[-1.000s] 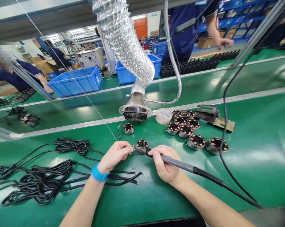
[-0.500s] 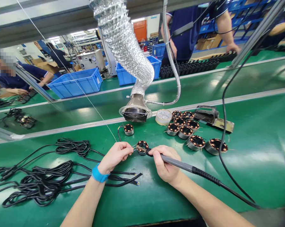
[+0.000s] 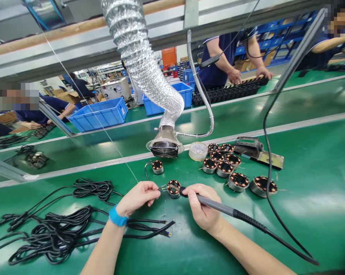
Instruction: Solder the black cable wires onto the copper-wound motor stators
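Note:
My left hand [image 3: 140, 198], with a blue band at its wrist, is closed in a pinch on thin wires [image 3: 163, 189] beside a small motor stator [image 3: 173, 195]. My right hand [image 3: 203, 206] grips a soldering iron [image 3: 220, 206] like a pen. The iron's tip reaches over the stator's copper windings; whether it touches a joint I cannot tell. Behind them stands another stator [image 3: 157, 170] with coloured leads. Black power cables [image 3: 66, 225] lie coiled to the left, some with stripped ends near my left wrist.
Several stators [image 3: 238, 182] stand at the right, beside a round tub [image 3: 198, 151] and a metal iron stand [image 3: 254, 149]. A fume extractor hood [image 3: 164, 143] hangs above the bench. The iron's cord [image 3: 289, 244] loops at the right. Co-workers sit across the line.
The view has tilted, so the bench and both hands appear slightly lower. My grips look the same, with the iron's tip over the stator. A co-worker's hands have shifted over the black parts.

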### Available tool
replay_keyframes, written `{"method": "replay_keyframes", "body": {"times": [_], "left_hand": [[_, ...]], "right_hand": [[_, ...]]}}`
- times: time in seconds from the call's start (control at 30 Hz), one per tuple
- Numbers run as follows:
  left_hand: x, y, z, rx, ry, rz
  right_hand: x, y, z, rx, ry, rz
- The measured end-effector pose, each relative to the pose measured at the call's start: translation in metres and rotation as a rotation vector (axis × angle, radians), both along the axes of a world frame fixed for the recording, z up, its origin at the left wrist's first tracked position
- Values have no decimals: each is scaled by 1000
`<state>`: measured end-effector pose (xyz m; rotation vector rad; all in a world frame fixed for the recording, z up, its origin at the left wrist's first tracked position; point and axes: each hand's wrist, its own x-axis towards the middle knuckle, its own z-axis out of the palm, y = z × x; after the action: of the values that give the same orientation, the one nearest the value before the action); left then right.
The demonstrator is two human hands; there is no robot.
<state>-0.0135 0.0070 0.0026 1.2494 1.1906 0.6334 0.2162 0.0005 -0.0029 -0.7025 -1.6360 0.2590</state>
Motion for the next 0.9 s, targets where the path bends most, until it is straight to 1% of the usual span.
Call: {"method": "replay_keyframes", "body": {"times": [0.2, 0.37, 0.47, 0.6, 0.8, 0.9], "left_hand": [[10, 2, -5, -68, -120, 103], [22, 0, -10, -19, -51, 213], [26, 0, -13, -4, 7, 250], [27, 1, -14, -2, 34, 256], [21, 0, -11, -14, -33, 180], [19, 2, -9, 15, -55, 205]], "right_hand": [[-1, 0, 3, 13, 26, -2], [-1, -2, 7, 23, 25, 3], [-1, -3, 7, 19, 24, 9], [-1, -1, 4, 8, 17, 8], [-1, -1, 3, 3, 8, 2], [2, 0, 6, 26, 12, -19]]}}
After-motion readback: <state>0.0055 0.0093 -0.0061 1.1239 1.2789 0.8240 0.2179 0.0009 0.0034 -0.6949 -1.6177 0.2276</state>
